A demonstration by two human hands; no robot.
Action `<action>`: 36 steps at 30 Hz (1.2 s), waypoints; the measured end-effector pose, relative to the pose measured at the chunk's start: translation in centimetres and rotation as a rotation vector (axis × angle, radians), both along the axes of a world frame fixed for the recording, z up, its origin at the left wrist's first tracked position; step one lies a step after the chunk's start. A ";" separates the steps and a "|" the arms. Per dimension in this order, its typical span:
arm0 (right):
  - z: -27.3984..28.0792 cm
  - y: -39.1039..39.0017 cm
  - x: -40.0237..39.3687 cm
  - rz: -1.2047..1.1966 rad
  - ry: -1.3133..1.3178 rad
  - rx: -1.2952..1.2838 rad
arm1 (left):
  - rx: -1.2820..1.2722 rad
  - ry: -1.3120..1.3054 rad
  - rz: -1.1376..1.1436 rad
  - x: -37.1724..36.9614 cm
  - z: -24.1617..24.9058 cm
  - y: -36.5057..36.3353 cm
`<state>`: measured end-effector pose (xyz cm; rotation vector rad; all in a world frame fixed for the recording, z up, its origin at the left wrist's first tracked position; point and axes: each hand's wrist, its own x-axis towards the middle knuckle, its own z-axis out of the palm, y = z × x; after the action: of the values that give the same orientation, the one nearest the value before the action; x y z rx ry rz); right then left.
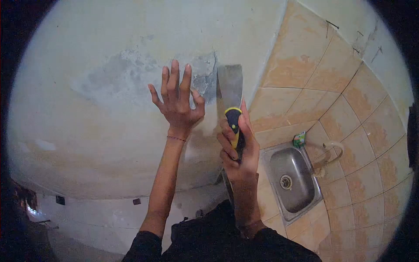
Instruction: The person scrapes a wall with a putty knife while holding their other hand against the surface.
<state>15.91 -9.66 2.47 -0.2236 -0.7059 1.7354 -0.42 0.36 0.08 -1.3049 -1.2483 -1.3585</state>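
My left hand (178,102) is spread against the pale wall (104,139), its fingers apart, over the right part of a grey rough patch (120,72). In my right hand (240,146) is a scraper (230,87) with a wide metal blade and a black and yellow handle, the fingers wrapped round the handle. The blade points up and lies at or close to the wall, just right of the patch's cracked edge (211,78). Whether the blade touches the wall cannot be made out.
At the lower right a steel sink (294,179) sits in a tiled counter (312,222), with a faucet (336,148) and a green packet (299,139) beside it. Beige tiles (301,56) cover the wall on the right. A small dark box (60,200) shows at the lower left.
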 end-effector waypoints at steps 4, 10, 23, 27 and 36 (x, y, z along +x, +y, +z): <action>0.1 0.7 0.8 0.035 0.054 0.036 | 0.003 -0.004 -0.009 0.2 0.2 0.0; 0.3 0.8 1.2 0.005 -0.018 0.050 | 0.001 0.010 0.001 0.0 0.2 0.0; 0.6 0.4 0.7 -0.067 -0.099 0.044 | -0.034 0.000 0.024 0.0 0.2 -0.2; 0.4 0.6 1.1 -0.036 -0.064 0.035 | -0.010 0.001 -0.006 0.1 0.2 -0.1; 0.4 1.0 0.9 -0.053 -0.071 0.035 | -0.020 0.003 0.003 0.1 0.2 -0.2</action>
<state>16.81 -8.66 2.88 -0.2786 -0.7747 1.6703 -0.29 0.18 0.25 -1.3174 -1.2646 -1.3451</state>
